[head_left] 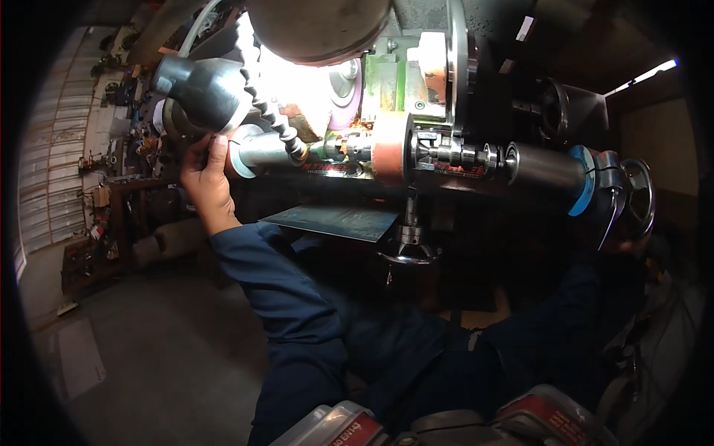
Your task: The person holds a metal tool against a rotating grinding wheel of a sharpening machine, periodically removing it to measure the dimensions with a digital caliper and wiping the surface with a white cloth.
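Note:
My left hand point(210, 178) has its fingers wrapped round the left end fitting of a grinding machine, beside a grey steel cylinder point(264, 149) and below a metal lamp head point(204, 93). Along the machine's middle, a stepped steel shaft point(454, 154) runs beside an orange cylindrical housing point(390, 152), in front of a pink grinding wheel point(344, 108). At the right, a dark steel cylinder point(544, 167) has a blue ring and a lever. My right hand point(631, 245) is in shadow at the lower rim of a chrome handwheel point(641, 197); its fingers are unclear.
A coiled hose point(260, 104) hangs over the machine from above. Below the bed are a metal plate point(331, 219) and a second handwheel point(409, 253). Cluttered shelving point(111, 171) stands at the left along a corrugated wall point(59, 171), above a grey floor point(163, 334).

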{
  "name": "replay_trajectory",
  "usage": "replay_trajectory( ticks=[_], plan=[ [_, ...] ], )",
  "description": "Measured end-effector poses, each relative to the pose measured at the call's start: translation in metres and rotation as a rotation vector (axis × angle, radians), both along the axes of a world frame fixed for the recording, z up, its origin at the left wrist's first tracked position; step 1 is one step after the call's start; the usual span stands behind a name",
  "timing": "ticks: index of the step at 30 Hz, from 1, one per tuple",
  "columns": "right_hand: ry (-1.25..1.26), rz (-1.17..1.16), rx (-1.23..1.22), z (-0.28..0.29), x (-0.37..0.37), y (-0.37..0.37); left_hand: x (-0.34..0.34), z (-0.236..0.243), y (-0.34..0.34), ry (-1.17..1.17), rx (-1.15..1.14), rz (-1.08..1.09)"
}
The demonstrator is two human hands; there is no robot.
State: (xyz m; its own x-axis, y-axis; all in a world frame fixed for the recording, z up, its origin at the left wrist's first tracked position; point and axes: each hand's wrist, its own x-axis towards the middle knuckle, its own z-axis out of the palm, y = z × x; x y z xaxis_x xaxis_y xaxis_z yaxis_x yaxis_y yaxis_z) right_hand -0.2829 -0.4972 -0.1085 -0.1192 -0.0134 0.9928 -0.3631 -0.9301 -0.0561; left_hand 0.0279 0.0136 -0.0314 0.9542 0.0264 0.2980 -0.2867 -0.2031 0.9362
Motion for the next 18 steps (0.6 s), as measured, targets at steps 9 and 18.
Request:
replay_trajectory(
  ticks=[9,18],
  plan=[
    [0.113,0.026,0.043,0.005,-0.014,-0.001,-0.001,-0.001,0.000,-0.021,0.040,-0.018],
    [0.571,0.236,0.969,0.091,-0.013,0.023,-0.002,0.002,0.001,-0.021,0.066,-0.008]
  ],
)
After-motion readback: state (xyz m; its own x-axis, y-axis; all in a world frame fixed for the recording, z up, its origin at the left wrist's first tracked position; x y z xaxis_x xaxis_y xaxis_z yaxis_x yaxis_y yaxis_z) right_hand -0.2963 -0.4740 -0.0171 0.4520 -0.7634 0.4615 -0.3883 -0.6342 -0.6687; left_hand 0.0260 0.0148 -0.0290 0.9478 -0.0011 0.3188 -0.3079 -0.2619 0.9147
